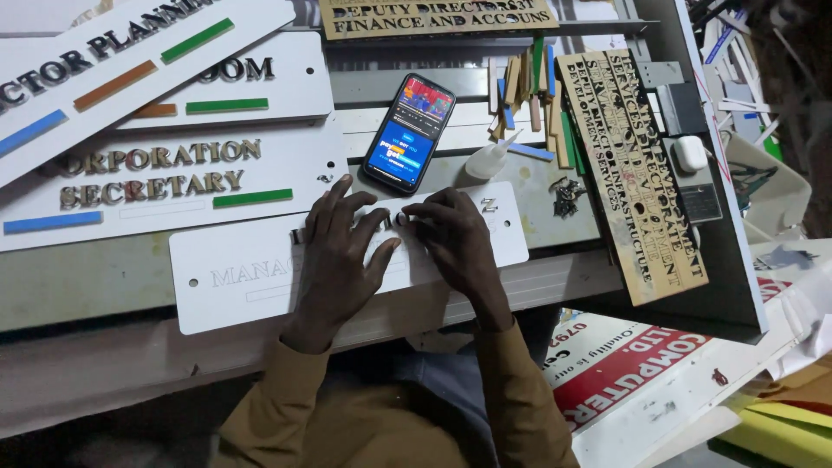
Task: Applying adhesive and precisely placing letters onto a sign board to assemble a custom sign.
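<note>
Centre of frame: one blank white rectangular sign plate (251, 286) lies flat on the grey counter (78, 277), with faint outlined lettering and a few small metallic letters already on it. Both hands rest on this plate. Left hand (340, 251): palm down, fingers (342, 192) spread apart and pressing flat on the plate surface. Right hand (457, 244): fingers drawn together, tips pinching or pressing a small metallic letter piece (401, 218) at the plate's upper middle; whether the piece is gripped or only pushed down cannot be told. One further loose letter (489, 205) sits on the plate just right of the right hand.

Upper left of frame: three finished white sign plates (173, 173) with raised metallic lettering, overlapping one another. Coloured strips on them, counted as visible: three green, two blue, two orange.

Upper centre: one black smartphone (409, 132) with lit screen, just above the hands. Just right of it, one white glue bottle (490, 159) lying on its side.

Upper right: a small heap of coloured and wooden strips (529, 95), count unclear. Two tan stencil boards (633, 173) with cut-out lettering, one along the top edge, one running diagonally at right. One small white case (690, 153) right of the diagonal board.

Lower right: one red and white printed banner (633, 373).
</note>
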